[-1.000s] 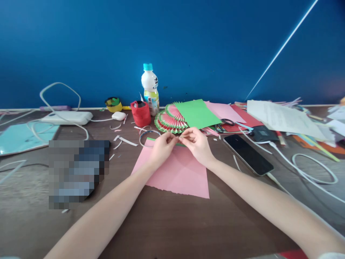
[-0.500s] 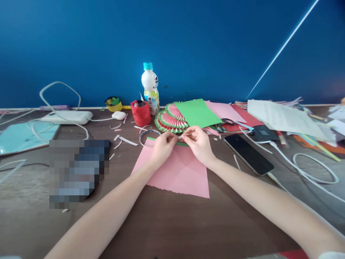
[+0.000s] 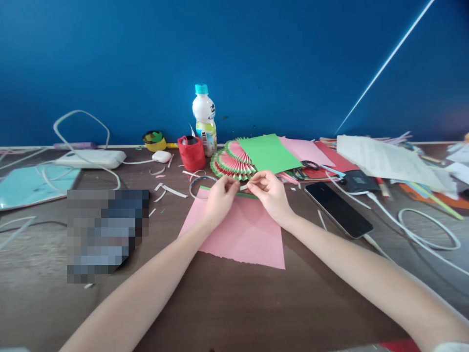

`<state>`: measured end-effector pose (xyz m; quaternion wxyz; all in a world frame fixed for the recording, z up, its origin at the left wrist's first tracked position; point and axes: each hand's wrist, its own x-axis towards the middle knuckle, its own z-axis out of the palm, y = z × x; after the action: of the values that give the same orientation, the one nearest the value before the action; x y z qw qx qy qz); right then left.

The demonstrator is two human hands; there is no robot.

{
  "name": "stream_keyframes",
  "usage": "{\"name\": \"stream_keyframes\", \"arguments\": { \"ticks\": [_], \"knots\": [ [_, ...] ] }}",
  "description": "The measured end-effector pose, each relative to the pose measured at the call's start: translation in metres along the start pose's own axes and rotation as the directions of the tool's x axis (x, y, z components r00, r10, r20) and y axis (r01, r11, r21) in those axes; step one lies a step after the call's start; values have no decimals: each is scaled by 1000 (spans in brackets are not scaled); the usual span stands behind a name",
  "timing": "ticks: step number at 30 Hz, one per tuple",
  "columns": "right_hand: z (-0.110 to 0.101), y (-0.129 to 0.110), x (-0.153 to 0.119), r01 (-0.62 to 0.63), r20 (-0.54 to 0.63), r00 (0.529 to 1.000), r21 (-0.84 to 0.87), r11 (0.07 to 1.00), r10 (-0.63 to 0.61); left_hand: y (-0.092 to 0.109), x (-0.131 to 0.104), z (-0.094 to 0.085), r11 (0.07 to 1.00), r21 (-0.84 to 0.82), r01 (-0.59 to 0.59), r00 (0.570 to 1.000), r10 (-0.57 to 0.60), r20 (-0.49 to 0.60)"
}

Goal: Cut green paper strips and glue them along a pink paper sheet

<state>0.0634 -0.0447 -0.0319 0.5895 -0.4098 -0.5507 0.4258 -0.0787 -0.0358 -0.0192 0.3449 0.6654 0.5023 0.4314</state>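
A pink sheet of paper (image 3: 244,234) with a torn near edge lies on the dark tabletop, and a green strip (image 3: 246,195) runs along its far edge. Above that green edge, a small white strip (image 3: 244,187) spans the short gap between my fingertips. My left hand (image 3: 222,199) is closed in a pinch at the strip's left end. At the other end my right hand (image 3: 271,199) pinches with thumb and forefinger, its other fingers curled. Whether the strip is paper or tape is too small to tell. A ring-shaped roll (image 3: 198,181) rests beside the left hand.
Pleated paper fans (image 3: 232,164) and a green sheet (image 3: 271,152) lie behind my hands, near scissors (image 3: 309,166). A bottle (image 3: 204,120) and a red pouch (image 3: 192,154) stand at the back. A phone (image 3: 339,209) is at right; paper scraps (image 3: 174,191) lie at left.
My left fingertips have shifted slightly left and up, so more of the white strip shows between the hands. My right hand and the pink sheet have hardly moved.
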Motion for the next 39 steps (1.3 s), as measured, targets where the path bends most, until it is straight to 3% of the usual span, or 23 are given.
{"name": "stream_keyframes", "arguments": {
  "ticks": [4,9,17,28,31,35,39],
  "knots": [
    [0,0,0,-11,-31,999,2,1000,11,0,0,-1,998,-55,1,1000,-2,-30],
    [0,-1,0,7,-37,999,13,1000,-6,-1,1,-1,997,-5,-75,996,75,45],
    [-1,1,0,19,-21,1000,-22,1000,-19,-1,0,-1,995,16,-97,991,95,96],
    [-3,4,3,121,-58,989,-181,976,-134,-4,2,1,993,59,-99,984,89,156],
    [-2,1,0,216,-42,970,-293,932,-238,-5,2,1,995,31,-90,989,86,118],
    [-2,-3,-3,347,-1,917,-491,799,-399,-5,2,1,999,-4,-54,997,55,52],
    [-2,-3,-5,387,16,891,-548,742,-453,-3,1,0,999,-31,-24,999,25,32]
  ]
}}
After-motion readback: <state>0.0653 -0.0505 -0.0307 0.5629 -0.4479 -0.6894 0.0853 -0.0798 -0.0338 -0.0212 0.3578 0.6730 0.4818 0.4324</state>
